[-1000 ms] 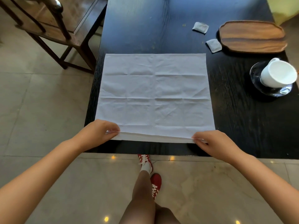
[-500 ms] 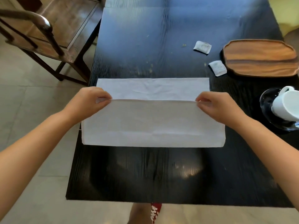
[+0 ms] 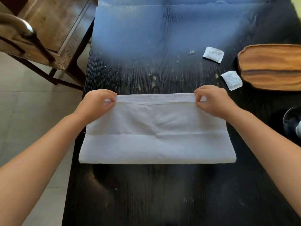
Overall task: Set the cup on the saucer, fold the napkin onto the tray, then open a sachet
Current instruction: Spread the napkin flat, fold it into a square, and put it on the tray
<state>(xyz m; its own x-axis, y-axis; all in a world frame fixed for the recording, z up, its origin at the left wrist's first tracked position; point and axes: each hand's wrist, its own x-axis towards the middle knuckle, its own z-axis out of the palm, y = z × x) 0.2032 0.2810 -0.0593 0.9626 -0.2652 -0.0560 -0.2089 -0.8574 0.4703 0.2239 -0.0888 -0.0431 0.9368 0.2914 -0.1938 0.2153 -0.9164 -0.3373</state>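
Observation:
A white cloth napkin (image 3: 154, 132) lies folded in half on the black table (image 3: 146, 193). My left hand (image 3: 96, 103) pinches its far left corner and my right hand (image 3: 213, 101) pinches its far right corner, holding the upper layer almost level with the far edge beneath. The wooden tray (image 3: 272, 66) sits at the far right. Two white sachets lie beside it, one (image 3: 213, 54) farther off and one (image 3: 232, 80) near the tray's edge. The dark glass saucer (image 3: 291, 121) shows at the right border; a sliver of the white cup (image 3: 298, 129) is cut off there.
A wooden chair (image 3: 40, 35) stands off the table's far left corner over a tiled floor (image 3: 32, 111). Crumbs are scattered on the table beyond the napkin.
Both hands carried the napkin's near edge away from me over the cloth to its far edge, folding it in half. The view has tilted farther over the table.

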